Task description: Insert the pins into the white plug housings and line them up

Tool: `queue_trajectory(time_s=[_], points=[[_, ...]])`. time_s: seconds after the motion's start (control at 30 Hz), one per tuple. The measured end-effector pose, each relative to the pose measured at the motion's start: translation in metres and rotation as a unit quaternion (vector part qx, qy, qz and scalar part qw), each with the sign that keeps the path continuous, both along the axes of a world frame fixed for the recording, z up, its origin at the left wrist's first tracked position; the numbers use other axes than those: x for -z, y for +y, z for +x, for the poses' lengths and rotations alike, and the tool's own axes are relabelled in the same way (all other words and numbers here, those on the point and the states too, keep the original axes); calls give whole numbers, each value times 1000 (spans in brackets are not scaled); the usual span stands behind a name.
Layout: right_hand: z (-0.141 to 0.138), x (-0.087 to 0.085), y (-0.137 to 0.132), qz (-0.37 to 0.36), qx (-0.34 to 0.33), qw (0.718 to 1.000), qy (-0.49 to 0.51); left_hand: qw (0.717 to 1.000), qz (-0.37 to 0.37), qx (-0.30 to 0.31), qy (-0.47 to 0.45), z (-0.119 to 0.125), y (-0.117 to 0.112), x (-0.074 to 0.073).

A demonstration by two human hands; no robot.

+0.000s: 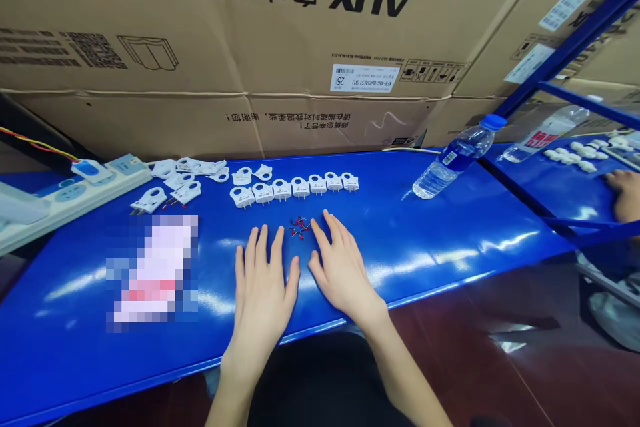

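My left hand (264,283) lies flat on the blue table (425,250), its fingers spread and holding nothing. Opposite it, my right hand (345,263) also rests open, index fingertip beside a small cluster of red-tipped parts with thin wire legs (299,228). That cluster sits between the fingertips of both hands. Just beyond, a row of several white plug-like pieces with round holes and metal prongs (300,188) stands across the table. Two similar white pieces (243,176) are behind the row's left end.
A loose pile of white pieces (186,177) lies at back left, near a power strip (75,193). A blurred pink rectangle (160,267) is left of my hands. A water bottle (453,157) leans at right. Cardboard boxes (280,60) back the table; another person's hand (625,190) shows far right.
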State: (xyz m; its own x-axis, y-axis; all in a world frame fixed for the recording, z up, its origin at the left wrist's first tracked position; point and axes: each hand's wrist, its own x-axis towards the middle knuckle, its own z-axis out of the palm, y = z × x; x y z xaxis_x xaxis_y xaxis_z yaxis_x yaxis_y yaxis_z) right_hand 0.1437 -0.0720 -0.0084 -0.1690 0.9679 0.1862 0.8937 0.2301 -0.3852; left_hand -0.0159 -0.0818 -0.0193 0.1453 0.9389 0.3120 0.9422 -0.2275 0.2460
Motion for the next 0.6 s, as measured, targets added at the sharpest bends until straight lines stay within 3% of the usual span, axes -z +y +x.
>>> queue_trajectory(time_s=[0.6], points=[[1, 4, -2, 6, -5, 1000, 21, 1000, -4, 0, -5, 0, 0, 0]])
